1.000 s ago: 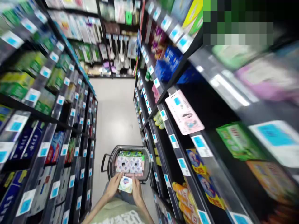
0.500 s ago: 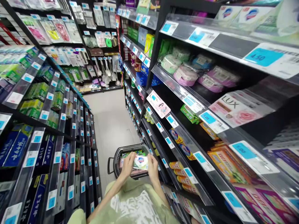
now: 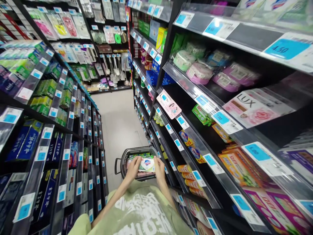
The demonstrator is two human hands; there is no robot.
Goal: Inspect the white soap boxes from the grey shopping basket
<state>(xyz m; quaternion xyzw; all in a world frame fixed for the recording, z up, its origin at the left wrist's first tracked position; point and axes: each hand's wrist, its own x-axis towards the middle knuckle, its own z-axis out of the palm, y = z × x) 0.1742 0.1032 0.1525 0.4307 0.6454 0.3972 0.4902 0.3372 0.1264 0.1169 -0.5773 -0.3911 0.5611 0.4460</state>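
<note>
We stand in a narrow shop aisle and hold a small white pack (image 3: 147, 164) with a blue-and-red emblem in both hands, low in front of our chest. Our left hand (image 3: 133, 168) has its fingers curled round the pack's left end, and our right hand (image 3: 159, 167) closes on its right end in the same way, so the pack lies flat between them. It sits directly above a dark wire basket (image 3: 123, 159) on the pale floor (image 3: 119, 120) (whether pack and basket touch, we cannot tell). Inside the basket we see more packs, some with green wrapping (image 3: 140, 155) along the far edge. To our right, black shelves (image 3: 195, 163) carry soap boxes, among them a pink LUX box (image 3: 254, 109), with blue price tags along the rails. To our left, another run of shelves (image 3: 49, 130) holds green and blue cartons. A pale green shirt (image 3: 139, 215) with white lettering fills the bottom of the view.
</note>
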